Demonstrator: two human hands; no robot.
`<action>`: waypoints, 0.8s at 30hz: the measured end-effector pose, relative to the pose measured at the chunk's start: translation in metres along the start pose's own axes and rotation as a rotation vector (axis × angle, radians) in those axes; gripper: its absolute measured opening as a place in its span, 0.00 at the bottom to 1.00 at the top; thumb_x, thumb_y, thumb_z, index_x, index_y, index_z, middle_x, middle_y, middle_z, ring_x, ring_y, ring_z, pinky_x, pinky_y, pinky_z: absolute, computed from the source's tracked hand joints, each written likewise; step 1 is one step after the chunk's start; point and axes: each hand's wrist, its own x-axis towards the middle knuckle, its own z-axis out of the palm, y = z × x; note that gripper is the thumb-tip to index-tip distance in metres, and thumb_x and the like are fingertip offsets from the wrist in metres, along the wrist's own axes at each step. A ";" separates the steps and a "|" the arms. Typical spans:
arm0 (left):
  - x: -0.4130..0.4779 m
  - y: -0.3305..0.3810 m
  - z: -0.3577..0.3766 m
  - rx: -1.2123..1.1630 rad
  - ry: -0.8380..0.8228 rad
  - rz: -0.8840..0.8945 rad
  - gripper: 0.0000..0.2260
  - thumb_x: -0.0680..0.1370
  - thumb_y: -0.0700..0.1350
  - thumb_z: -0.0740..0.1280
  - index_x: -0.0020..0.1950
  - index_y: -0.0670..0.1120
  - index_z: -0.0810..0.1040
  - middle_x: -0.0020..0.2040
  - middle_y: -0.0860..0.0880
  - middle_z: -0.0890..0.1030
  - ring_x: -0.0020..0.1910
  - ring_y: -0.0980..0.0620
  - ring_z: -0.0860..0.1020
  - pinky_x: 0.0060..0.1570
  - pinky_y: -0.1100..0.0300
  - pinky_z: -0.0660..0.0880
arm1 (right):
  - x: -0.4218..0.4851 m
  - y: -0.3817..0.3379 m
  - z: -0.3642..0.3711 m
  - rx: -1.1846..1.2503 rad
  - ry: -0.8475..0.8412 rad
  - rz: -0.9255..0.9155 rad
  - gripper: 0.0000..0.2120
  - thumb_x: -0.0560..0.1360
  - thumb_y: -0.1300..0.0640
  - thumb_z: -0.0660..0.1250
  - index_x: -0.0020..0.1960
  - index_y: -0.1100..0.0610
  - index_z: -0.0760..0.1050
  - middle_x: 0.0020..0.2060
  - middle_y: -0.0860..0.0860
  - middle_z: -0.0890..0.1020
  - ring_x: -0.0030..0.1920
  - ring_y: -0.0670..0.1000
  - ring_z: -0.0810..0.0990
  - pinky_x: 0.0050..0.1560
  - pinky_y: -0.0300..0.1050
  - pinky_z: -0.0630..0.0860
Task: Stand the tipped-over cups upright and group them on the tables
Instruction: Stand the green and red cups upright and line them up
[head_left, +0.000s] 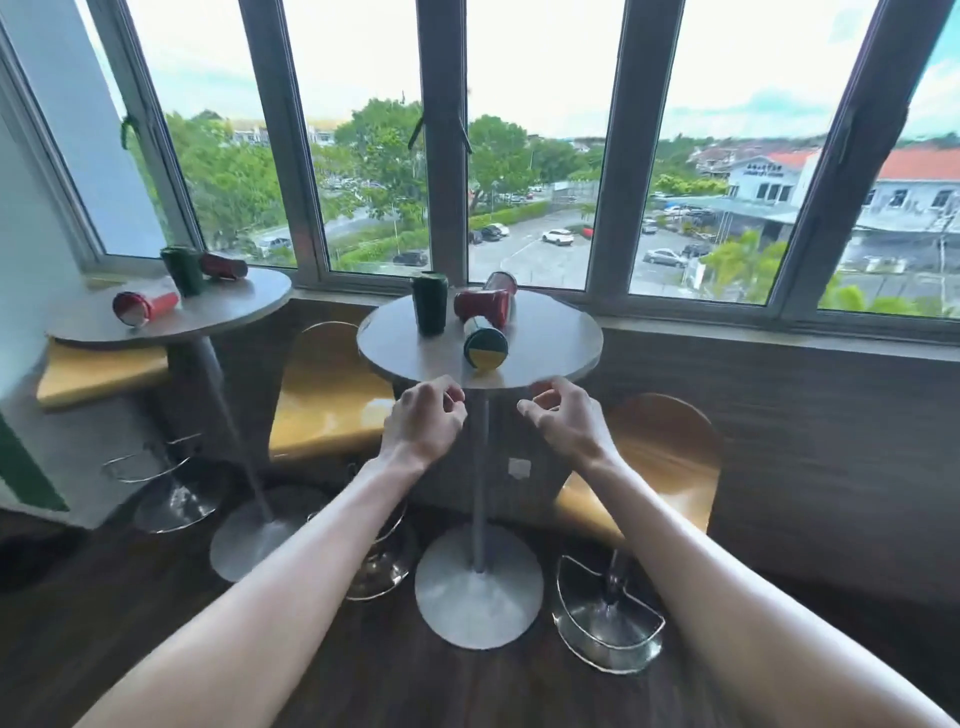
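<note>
On the near round table (550, 358) a dark green cup (429, 303) stands upright. Beside it a red cup (481, 306) lies on its side, another red cup (500, 283) lies behind it, and a green-and-yellow cup (484, 344) lies tipped with its base toward me. The left round table (234, 306) holds an upright dark green cup (183, 270), a tipped red cup (223, 265) behind it and a tipped red cup (143, 307) in front. My left hand (423, 421) and my right hand (563, 421) hover just below the near table's front edge, fingers loosely curled, holding nothing.
Three yellow bar stools stand around the tables: one (327, 400) between them, one (654, 467) at the right, one (98, 369) under the left table. A wide window (447, 156) and its sill (727, 322) run behind. The floor is dark wood.
</note>
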 end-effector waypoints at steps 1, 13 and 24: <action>0.024 -0.005 0.005 0.002 0.007 -0.005 0.08 0.77 0.45 0.66 0.53 0.47 0.82 0.50 0.47 0.85 0.50 0.44 0.82 0.49 0.54 0.78 | 0.024 0.003 0.004 -0.006 -0.004 -0.018 0.14 0.73 0.51 0.69 0.58 0.53 0.77 0.50 0.52 0.83 0.50 0.52 0.81 0.50 0.44 0.77; 0.240 -0.085 0.069 -0.130 0.028 -0.213 0.08 0.77 0.43 0.67 0.53 0.44 0.83 0.50 0.46 0.86 0.51 0.45 0.82 0.49 0.59 0.76 | 0.253 0.026 0.093 -0.036 -0.073 -0.053 0.33 0.65 0.42 0.73 0.65 0.51 0.67 0.60 0.54 0.74 0.60 0.54 0.73 0.61 0.50 0.71; 0.384 -0.168 0.103 -0.371 -0.130 -0.330 0.46 0.70 0.46 0.77 0.79 0.43 0.52 0.76 0.36 0.61 0.75 0.38 0.59 0.74 0.45 0.58 | 0.289 0.047 0.162 -0.229 0.263 0.027 0.37 0.64 0.33 0.71 0.69 0.44 0.65 0.63 0.49 0.68 0.63 0.55 0.69 0.61 0.52 0.69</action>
